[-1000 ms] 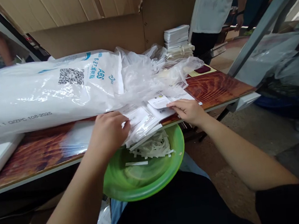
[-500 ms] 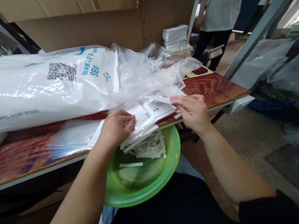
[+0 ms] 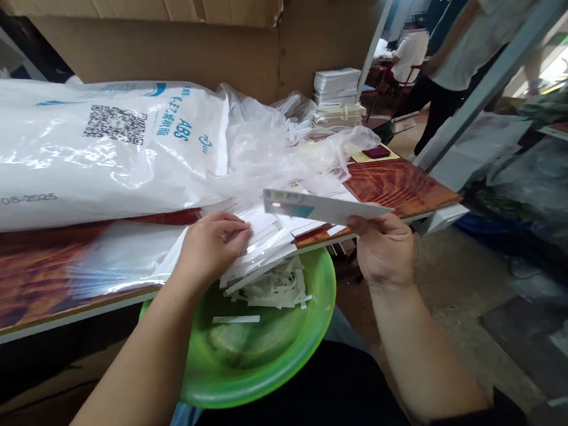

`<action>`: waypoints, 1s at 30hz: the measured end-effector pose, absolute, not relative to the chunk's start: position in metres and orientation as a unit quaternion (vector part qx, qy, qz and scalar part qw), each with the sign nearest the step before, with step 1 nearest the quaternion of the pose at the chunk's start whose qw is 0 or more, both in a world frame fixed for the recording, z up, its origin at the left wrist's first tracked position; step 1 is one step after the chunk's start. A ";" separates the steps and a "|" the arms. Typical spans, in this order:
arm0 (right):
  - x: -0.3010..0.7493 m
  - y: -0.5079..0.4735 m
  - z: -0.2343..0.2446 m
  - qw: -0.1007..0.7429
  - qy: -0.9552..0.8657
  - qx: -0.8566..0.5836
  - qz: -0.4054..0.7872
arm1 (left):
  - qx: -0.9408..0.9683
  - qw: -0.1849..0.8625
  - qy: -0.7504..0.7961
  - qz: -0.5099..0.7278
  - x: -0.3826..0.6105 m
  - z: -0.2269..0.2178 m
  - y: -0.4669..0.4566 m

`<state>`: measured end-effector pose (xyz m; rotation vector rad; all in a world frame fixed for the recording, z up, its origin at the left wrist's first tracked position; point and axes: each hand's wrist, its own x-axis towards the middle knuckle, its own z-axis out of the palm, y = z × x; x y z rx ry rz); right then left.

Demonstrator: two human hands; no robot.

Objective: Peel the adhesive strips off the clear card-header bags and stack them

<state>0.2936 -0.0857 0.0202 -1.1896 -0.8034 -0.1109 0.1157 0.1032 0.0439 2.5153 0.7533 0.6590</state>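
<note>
My right hand [image 3: 385, 247] pinches one end of a thin printed white card [image 3: 308, 204], held up above the table edge and seen nearly edge-on. Its near face shows a patch of teal print. My left hand [image 3: 216, 243] is closed, thumb and fingers together, at the edge of a pile of clear plastic bags [image 3: 267, 251] with white strips along them. The pile overhangs the table edge. Below it a green basin [image 3: 260, 383] holds many loose white paper strips [image 3: 276, 291]. One strip lies apart from the rest.
A large white printed sack [image 3: 159, 165] lies along the table [image 3: 19, 278], with crumpled clear plastic [image 3: 267, 141] beside it. Fanned clear sheets [image 3: 122, 252] lie at left. Stacked white paper bundles [image 3: 335, 91] stand at the back. Two people are in the background at right.
My right hand has moved right and slightly down and now holds the card raised off the pile, its printed face tilted up. My left hand stays at the plastic bags. The view has shifted slightly.
</note>
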 end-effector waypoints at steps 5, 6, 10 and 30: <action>0.283 -0.093 0.027 0.573 -0.566 -0.591 -0.042 | 0.897 0.254 0.276 0.233 0.111 0.047 0.106; 0.282 -0.095 0.028 0.527 -0.596 -0.602 -0.062 | 0.898 0.256 0.271 0.234 0.110 0.048 0.107; 0.282 -0.101 0.033 0.404 -0.660 -0.621 -0.126 | 0.913 0.252 0.231 0.223 0.105 0.049 0.109; 0.244 -0.050 0.049 0.186 -0.719 -0.634 -0.216 | 0.932 0.236 0.114 0.252 0.105 0.061 0.094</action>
